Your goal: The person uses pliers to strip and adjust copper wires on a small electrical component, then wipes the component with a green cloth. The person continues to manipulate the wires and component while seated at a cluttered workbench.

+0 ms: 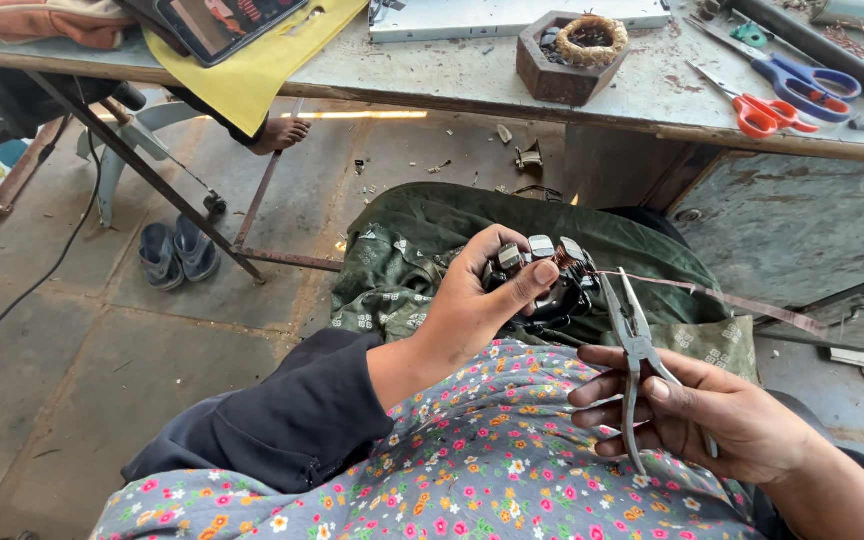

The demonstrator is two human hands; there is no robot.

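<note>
My left hand [477, 300] grips a small dark motor armature [550, 275] with metal segments, held above my lap. My right hand [707, 410] holds grey pliers [630, 345] by the handles. The plier jaws point up toward the armature's right side and pinch a thin brownish strip [732, 298] that runs off to the right. A flowered cloth [492, 450] covers my lap, with a green cloth [422, 250] beyond it.
A grey workbench [452, 75] spans the top, carrying a hexagonal wooden tray [537, 65] with a copper coil, red scissors [767, 112], blue scissors [802, 80], a tablet [222, 22] on a yellow sheet. Another person's bare foot [280, 132], sandals [177, 250] and a cable lie on the floor.
</note>
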